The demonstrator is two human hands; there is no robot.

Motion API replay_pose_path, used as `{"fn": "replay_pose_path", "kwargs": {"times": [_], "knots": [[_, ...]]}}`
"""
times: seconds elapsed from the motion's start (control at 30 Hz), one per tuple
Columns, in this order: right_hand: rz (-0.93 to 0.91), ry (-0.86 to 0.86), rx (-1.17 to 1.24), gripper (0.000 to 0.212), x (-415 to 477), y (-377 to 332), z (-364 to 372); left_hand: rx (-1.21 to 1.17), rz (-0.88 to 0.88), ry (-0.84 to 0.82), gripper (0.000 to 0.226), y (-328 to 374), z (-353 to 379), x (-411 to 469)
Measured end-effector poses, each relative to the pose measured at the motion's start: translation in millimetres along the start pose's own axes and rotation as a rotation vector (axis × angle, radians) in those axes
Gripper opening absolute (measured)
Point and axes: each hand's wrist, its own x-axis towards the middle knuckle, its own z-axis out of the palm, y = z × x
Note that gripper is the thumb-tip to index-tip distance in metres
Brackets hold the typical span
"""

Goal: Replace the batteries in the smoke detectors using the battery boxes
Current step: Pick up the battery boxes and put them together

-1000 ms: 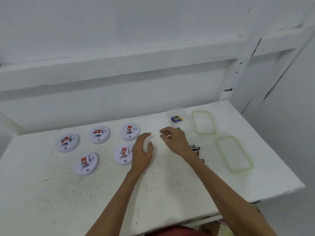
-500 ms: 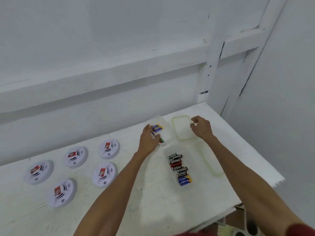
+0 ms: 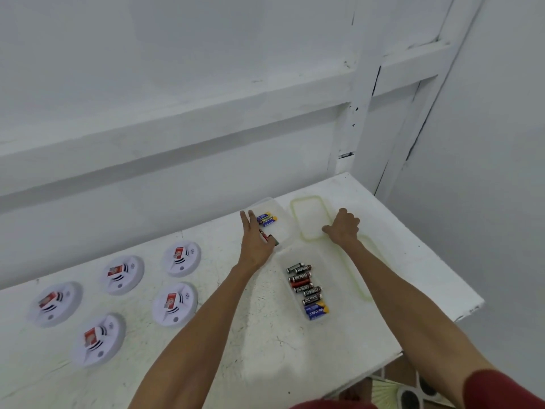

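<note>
At near table edge: red sleeve [image 3: 507, 388] on R arm, both forearms reaching out over white, scuffed table [image 3: 265, 364].

L side: five round white smoke detectors, face up, in two loose rows: nearest [image 3: 98, 339], then [image 3: 174, 304] and [image 3: 54, 302], farther [image 3: 122, 274] and [image 3: 182, 258]. Each has a red-and-white sticker; print too small to read.

Mid-R: near battery box [image 3: 320, 258], clear, lid off. Inside, a row of black-and-red cells marked EVEREADY [image 3: 303, 280]; at the near end a blue-and-yellow cell [image 3: 316, 309] reading "...CELL". Just R of it lies a green-rimmed lid [image 3: 379, 261], partly under R forearm.

Farther: far battery box [image 3: 280, 228], also clear and uncovered, holding blue-and-yellow cells [image 3: 267, 219]; label unreadable. L hand [image 3: 255, 240] is over this box's L edge, fingers straight and spread; a red-and-green cell [image 3: 269, 238] shows just beside the palm, contact unclear.

R of that box: second green-rimmed lid [image 3: 309, 216], flat on table. R hand [image 3: 343, 227] sits at its near-R corner, fingers curled; can't tell if it grips the rim.

Hands well apart. White wall behind.
</note>
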Motion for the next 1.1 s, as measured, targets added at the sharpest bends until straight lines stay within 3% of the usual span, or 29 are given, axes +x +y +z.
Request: {"fn": "replay_pose_path", "kwargs": {"times": [0.07,0.13,0.23,0.3,0.47,0.6,0.73,0.8,0.97,1.03,1.1], "knots": [[0.033,-0.004,0.054,0.039,4.0,-0.3,-3.3,-0.038,-0.025,-0.012,0.099,0.9,-0.8,-0.5],[0.032,-0.022,0.128,0.038,6.8,0.0,-7.6,-0.065,-0.032,-0.019,0.101,-0.2,-1.4,0.2],[-0.036,0.020,0.260,0.018,3.8,-6.2,-14.6,-0.078,-0.038,-0.024,0.100,0.1,-2.2,-0.5],[-0.069,0.063,0.348,0.033,-3.4,-16.4,-18.9,-0.079,-0.035,-0.036,0.100,-1.8,-1.7,1.6],[-0.261,0.087,0.373,0.030,-24.5,-51.8,-12.9,-0.236,-0.086,-0.037,0.098,-7.5,-5.1,4.5],[-0.474,0.070,0.347,0.033,-51.4,-80.9,1.1,-0.525,-0.199,-0.006,0.078,-5.2,-9.0,8.7],[-0.631,0.066,0.163,0.042,-81.7,-95.7,20.0,-0.834,-0.308,0.067,0.050,2.6,-16.9,15.4],[-0.665,0.044,0.080,0.049,-94.2,-95.5,30.9,-0.864,-0.322,0.067,0.046,2.8,-22.8,17.4],[-0.770,-0.108,-0.033,0.064,-106.3,-90.7,46.7,-0.816,-0.311,0.096,0.061,7.4,-27.6,15.8],[-0.771,-0.129,0.008,0.060,-106.3,-89.6,45.4,-0.774,-0.297,0.127,0.059,6.5,-24.3,15.1],[-0.730,-0.045,0.119,0.046,-102.2,-88.1,39.2,-0.734,-0.288,0.156,0.058,0.0,-21.3,17.0]]}}
